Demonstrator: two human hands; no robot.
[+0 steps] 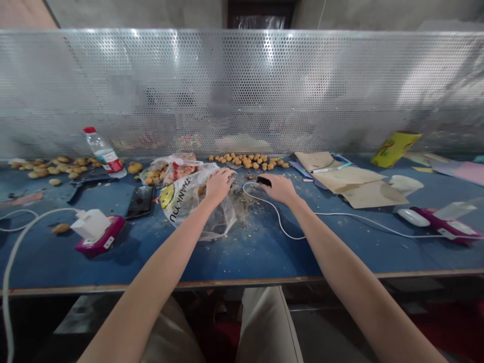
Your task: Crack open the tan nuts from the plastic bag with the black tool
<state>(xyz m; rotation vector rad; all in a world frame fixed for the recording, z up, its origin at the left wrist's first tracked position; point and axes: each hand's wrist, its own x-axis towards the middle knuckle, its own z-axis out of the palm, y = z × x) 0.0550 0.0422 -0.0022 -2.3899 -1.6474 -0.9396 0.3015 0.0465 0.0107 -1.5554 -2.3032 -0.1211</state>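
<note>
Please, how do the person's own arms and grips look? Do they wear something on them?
The left forearm and the right forearm are bare, with no sleeve on either. The left grip and the right grip are bare hands without gloves. No watch, bracelet or ring shows, and no cable or marking is on them.

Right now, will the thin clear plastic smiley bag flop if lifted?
The thin clear plastic bag is probably floppy: it lies crumpled under the left hand. Its shiny film looks light and may slide on the blue tabletop.
</note>
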